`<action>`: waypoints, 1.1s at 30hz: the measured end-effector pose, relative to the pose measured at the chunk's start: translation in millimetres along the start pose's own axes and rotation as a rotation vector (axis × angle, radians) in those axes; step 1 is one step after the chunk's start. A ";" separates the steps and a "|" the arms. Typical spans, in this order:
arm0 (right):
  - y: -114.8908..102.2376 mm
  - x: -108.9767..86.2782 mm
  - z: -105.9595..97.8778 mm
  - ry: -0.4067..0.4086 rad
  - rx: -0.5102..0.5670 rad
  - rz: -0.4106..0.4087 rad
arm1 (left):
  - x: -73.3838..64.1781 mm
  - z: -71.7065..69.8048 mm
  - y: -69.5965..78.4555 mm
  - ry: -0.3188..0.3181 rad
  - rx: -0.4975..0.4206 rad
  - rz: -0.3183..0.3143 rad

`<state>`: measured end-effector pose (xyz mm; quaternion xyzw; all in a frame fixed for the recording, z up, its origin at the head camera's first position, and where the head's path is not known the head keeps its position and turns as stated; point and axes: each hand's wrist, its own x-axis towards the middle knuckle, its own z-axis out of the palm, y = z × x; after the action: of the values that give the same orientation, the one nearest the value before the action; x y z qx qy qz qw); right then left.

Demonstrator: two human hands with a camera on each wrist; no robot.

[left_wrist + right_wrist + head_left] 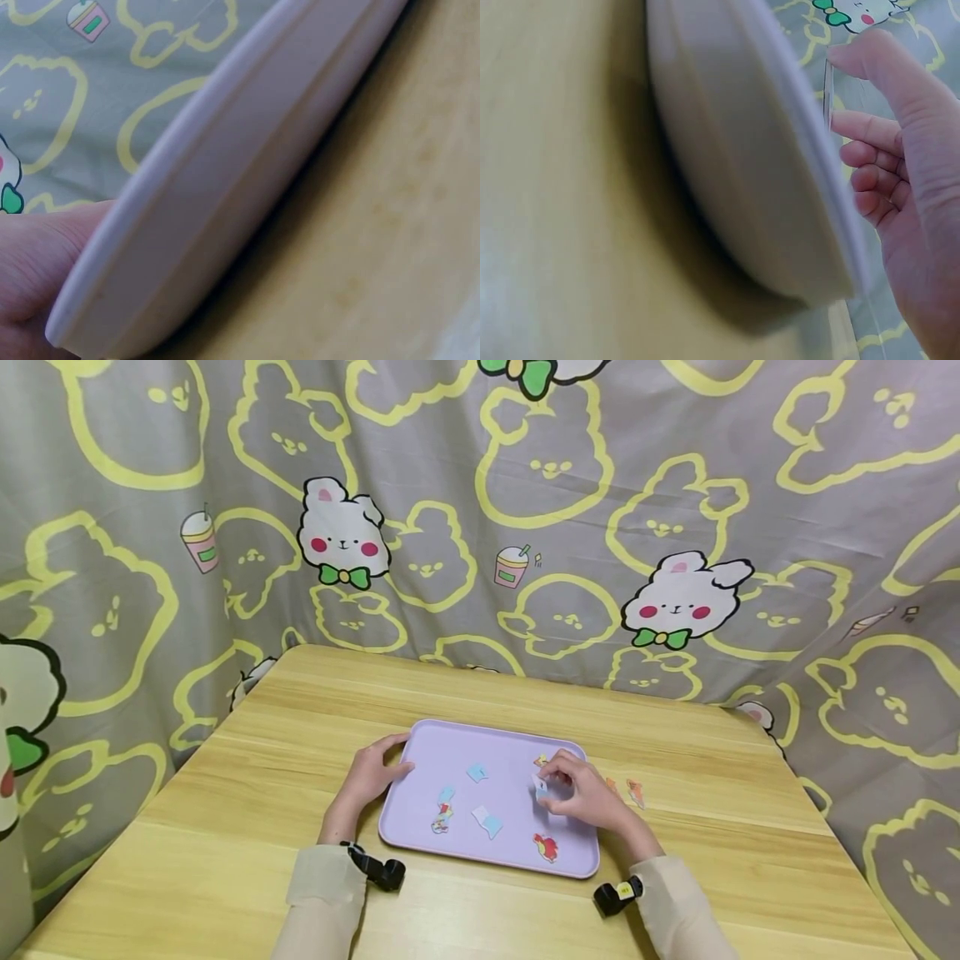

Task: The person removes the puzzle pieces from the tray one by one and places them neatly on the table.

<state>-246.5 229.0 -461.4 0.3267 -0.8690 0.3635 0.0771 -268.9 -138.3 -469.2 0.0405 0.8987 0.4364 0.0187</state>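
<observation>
Partly hidden, print unclear, a card is pinched by the right hand; the relaxed left hand touches the tray.

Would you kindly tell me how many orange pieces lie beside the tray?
2: one orange piece right of the tray, a second piece nearer it, by the right hand, which may hide more.

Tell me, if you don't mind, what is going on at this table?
A person is handling small flat pieces at a tray. The right hand pinches a pale piece on edge over the tray's right side, while the left hand rests on its left edge. A red piece and several others lie on the tray, and orange pieces lie on the table to its right.
</observation>
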 end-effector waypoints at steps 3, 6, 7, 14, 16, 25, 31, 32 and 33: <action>1.8 -2.6 -1.9 -0.001 -0.001 0.023 | 0.0 0.0 -0.2 -0.002 0.001 -0.001; 3.5 -5.4 -4.8 0.002 -0.008 0.037 | 0.4 0.3 -0.8 -0.002 0.007 -0.002; 4.3 -6.4 -5.8 0.005 -0.010 0.038 | 0.4 0.4 -1.0 -0.002 0.007 -0.003; 11.5 -14.8 -14.0 0.036 -0.049 0.034 | 1.0 1.5 -2.4 -0.007 0.011 -0.001; 13.4 -17.8 -17.1 0.042 -0.059 0.037 | 0.9 1.7 -2.2 -0.009 0.007 -0.002; 24.8 -32.9 -30.2 0.067 -0.086 0.073 | 1.3 1.1 -2.6 -0.014 0.006 -0.008; 31.5 -40.8 -38.9 0.092 -0.105 0.077 | 2.0 0.9 -2.4 -0.007 0.009 -0.001; 32.6 -42.2 -40.3 0.092 -0.106 0.080 | 2.1 1.1 -2.6 -0.005 0.012 0.000; 34.0 -43.7 -41.6 0.091 -0.108 0.085 | 2.1 1.3 -2.7 -0.004 0.013 0.001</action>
<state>-238.2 297.5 -467.3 0.2679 -0.8960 0.3337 0.1185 -271.1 -138.8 -472.1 0.0421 0.9014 0.4305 0.0197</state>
